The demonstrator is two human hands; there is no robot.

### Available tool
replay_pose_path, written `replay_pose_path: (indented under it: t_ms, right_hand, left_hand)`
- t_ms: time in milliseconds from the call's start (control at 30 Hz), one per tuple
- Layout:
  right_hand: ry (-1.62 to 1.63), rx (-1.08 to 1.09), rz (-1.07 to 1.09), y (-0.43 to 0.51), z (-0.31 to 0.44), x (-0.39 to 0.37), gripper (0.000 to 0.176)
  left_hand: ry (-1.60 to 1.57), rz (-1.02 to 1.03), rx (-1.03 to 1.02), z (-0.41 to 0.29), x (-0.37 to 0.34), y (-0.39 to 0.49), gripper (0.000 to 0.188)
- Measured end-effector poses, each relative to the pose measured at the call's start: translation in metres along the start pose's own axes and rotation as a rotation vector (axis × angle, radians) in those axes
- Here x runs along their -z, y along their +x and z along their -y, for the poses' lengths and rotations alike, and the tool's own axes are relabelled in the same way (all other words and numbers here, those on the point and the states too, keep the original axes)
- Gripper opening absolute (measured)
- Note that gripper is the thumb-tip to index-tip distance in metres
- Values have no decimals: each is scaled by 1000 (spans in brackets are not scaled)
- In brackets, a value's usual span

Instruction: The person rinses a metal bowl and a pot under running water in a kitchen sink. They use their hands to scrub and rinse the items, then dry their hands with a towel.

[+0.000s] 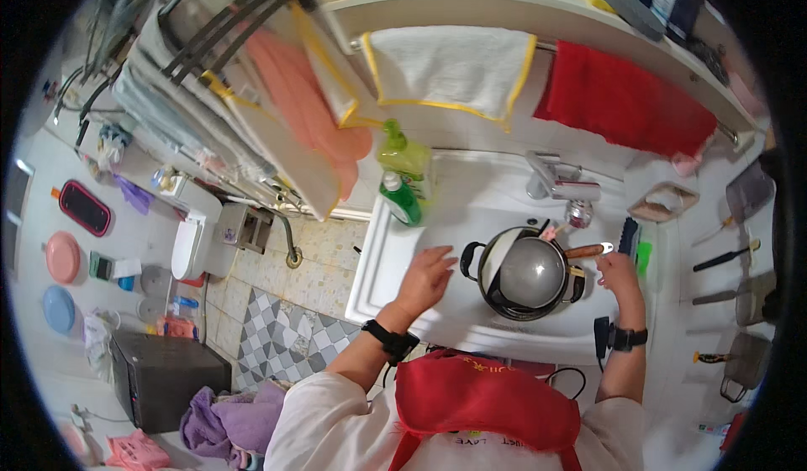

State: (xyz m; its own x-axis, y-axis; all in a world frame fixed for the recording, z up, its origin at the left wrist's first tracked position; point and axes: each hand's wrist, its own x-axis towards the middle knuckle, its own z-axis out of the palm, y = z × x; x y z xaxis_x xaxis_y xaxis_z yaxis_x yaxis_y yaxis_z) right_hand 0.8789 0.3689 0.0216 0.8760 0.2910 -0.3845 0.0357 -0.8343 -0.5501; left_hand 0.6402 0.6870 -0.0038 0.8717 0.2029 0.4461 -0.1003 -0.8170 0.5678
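A dark two-handled pot (484, 285) stands in the white sink (441, 316). Inside it rest a grey metal strainer or pan (533, 271) with a wooden handle (583, 251) and a white, plate-like piece (501, 253). My left hand (429, 279) hovers over the sink, left of the pot's black side handle (470, 260). Its fingers are spread and hold nothing. At the right, my right hand (618, 272) has its fingers curled near the tip of the wooden handle. Whether they touch or grip it cannot be made out.
A chrome faucet (555, 181) stands behind the pot, with a metal scrubber-like item (578, 213) below it. Green soap bottles (401, 200) occupy the sink's back left corner. A dark brush (628, 238) lies at the right rim. White (451, 71) and red towels (621, 99) hang behind.
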Motion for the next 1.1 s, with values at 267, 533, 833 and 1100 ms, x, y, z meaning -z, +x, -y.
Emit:
replay_pose_path:
  t_ms: [267, 533, 833, 1100]
  right_hand:
    - [-21, 447, 292, -64, 75, -52, 41]
    - [-133, 555, 397, -99, 137, -96, 40]
    - [-353, 945, 442, -128, 234, -137, 37]
    - [518, 1020, 517, -114, 375, -177, 34]
  left_hand:
    - [63, -448, 251, 87, 93, -34, 13]
    - [-117, -810, 408, 180, 210, -2, 21]
    - [-301, -612, 475, 223, 256, 80, 22]
    - [-990, -503, 314, 103, 293, -10, 31]
